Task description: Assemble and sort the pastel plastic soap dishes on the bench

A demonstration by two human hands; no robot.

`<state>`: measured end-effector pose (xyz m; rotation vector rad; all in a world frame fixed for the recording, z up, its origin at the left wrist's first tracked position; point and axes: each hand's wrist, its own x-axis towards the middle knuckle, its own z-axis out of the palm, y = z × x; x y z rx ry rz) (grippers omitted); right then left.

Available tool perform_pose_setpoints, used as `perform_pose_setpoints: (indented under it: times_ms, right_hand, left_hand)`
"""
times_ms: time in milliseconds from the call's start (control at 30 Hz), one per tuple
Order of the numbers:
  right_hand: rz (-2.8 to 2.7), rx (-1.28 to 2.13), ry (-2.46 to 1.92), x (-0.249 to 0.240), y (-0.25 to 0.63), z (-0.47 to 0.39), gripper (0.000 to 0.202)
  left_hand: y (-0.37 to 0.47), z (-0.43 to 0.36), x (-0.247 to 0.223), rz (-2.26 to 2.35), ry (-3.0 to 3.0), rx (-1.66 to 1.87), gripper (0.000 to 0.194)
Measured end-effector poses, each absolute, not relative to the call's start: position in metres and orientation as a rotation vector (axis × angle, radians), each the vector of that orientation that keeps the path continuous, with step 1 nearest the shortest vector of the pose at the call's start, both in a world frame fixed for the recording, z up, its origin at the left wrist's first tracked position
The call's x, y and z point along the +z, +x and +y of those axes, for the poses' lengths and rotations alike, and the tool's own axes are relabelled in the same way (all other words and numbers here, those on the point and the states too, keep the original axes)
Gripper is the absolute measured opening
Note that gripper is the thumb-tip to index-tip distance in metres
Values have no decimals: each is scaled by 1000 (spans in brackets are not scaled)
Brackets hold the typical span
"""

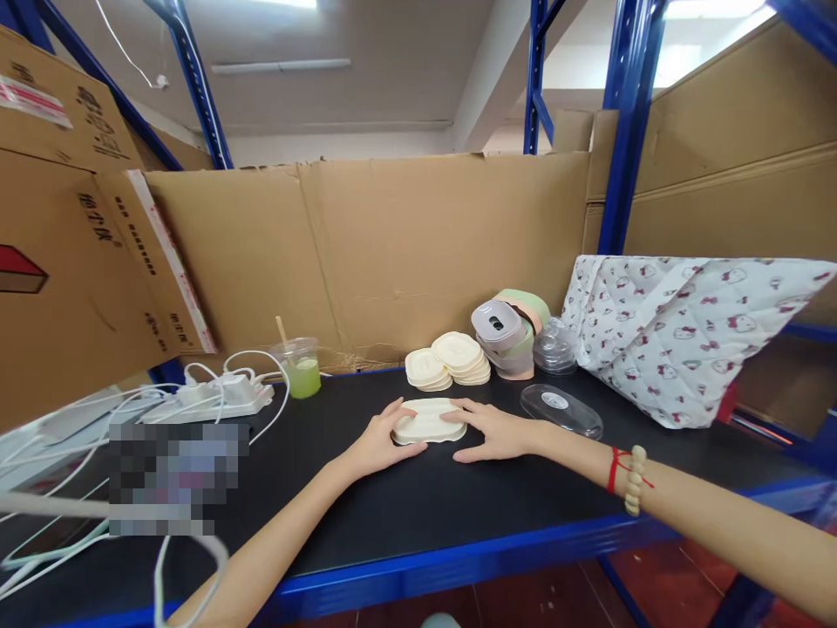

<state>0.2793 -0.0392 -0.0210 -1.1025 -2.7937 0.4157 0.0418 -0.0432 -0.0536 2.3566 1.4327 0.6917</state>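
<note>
A small stack of thin cream oval pieces with wavy rims point(430, 422) lies flat on the black tabletop in front of me. My left hand point(387, 442) grips its left end, index finger along the back and thumb at the front edge. At the right end, the fingers of my right hand point(493, 429) press on the pieces, with the thumb spread out in front. Just behind are two more piles of similar cream pieces, a lower left pile point(426, 368) and a taller right pile point(459, 353). A clear plastic oval cover point(562, 410) with a round white label lies beyond my right wrist.
Pastel plastic containers point(503, 331) and clear domed lids point(555, 346) stand at the back. A cup of green drink point(302, 371), a white power strip point(219, 399) and cables occupy the left. A patterned quilted bag point(686, 323) leans right; a cardboard panel point(418, 244) closes the back.
</note>
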Motion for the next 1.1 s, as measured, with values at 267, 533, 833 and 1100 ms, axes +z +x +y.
perform_pose_setpoints:
  times_ms: [267, 533, 833, 1100]
  right_hand:
    - [-2544, 357, -693, -30, 274, -24, 15]
    - [-2405, -533, -667, 16, 255, -2, 19]
    - [-2319, -583, -1567, 20, 226, 30, 22]
    - [-2115, -462, -956, 19, 214, -30, 24]
  left_hand:
    - [37, -34, -49, 1164, 1978, 1148, 47]
    - [35, -24, -47, 1242, 1430, 1473, 53]
    - [31, -20, -61, 1356, 2074, 1339, 33]
    - [33, -57, -34, 1120, 2743, 1266, 18]
